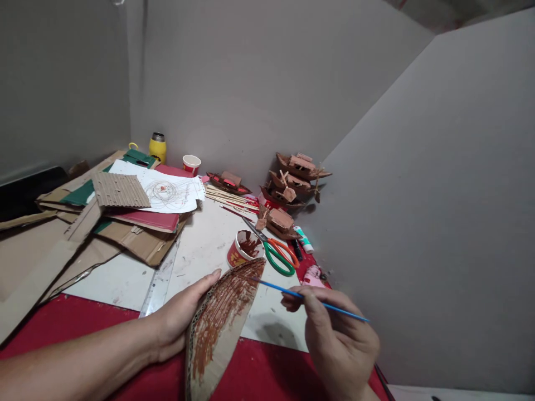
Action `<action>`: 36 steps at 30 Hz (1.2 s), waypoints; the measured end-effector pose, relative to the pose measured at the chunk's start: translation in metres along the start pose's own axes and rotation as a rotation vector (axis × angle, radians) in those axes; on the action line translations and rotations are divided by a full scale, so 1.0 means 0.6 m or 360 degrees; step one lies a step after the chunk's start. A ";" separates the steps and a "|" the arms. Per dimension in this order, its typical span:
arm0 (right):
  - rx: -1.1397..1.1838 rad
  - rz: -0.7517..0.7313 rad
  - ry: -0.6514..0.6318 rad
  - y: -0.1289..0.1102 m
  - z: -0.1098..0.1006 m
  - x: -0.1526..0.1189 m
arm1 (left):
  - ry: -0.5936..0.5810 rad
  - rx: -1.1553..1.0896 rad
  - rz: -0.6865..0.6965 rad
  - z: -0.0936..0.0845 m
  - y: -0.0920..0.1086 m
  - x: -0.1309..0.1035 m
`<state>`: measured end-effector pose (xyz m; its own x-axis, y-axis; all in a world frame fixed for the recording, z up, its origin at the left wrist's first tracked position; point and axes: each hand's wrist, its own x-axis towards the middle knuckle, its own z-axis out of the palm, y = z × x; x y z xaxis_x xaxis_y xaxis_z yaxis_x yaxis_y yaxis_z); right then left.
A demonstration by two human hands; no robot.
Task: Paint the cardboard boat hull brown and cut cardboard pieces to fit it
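And it's a pinch from the right grip, thumb and fingers closed on the slim blue paintbrush, its bristles at the brown-streaked face near the upper tip of the cardboard piece. That piece is in the left grip, grasped along its curved outer edge, thumb up the side, the other fingers largely hidden behind. Smart hold, that: the edge grasp seems meant to spare the wet-looking face, and the tilt looks chosen to turn that face toward the brush. Brown covers much of it; bare board shows down the side nearer the right grip.

Now look just beyond the left grip: the paint cup, brown inside, sits behind the piece's tip, presumably there for a short dip. Farther out, ahead of the right grip, the scissors lie with their green and orange handles toward it, handy for picking up, one would judge. Past them, little brown model boats crowd against the wall, probably parked clear of the working space. Outward from the left grip, a clear ruler lies on the white sheet, which likely shields the red tabletop from drips, and the cardboard stack is heaped beyond.
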<state>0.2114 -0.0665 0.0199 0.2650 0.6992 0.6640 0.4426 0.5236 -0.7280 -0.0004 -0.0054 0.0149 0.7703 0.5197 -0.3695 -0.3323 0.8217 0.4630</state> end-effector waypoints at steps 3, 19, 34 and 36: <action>-0.0057 0.0004 0.0288 0.004 -0.010 0.012 | 0.0020 0.0012 0.0035 -0.001 0.000 0.000; -0.0353 0.0171 0.0441 0.019 -0.042 0.157 | 0.0006 0.0024 0.0078 -0.001 0.002 0.000; -0.0509 0.0276 -0.0723 0.040 0.012 0.169 | -0.0120 0.0092 -0.0039 -0.006 -0.002 0.000; -0.0512 0.0266 -0.0776 0.047 0.024 0.169 | -0.0140 0.0090 -0.0021 -0.006 -0.003 0.001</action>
<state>0.2387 0.0260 0.0641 -0.0361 0.9414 0.3352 0.6858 0.2673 -0.6769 -0.0009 -0.0060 0.0109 0.8202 0.4842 -0.3046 -0.2925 0.8126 0.5041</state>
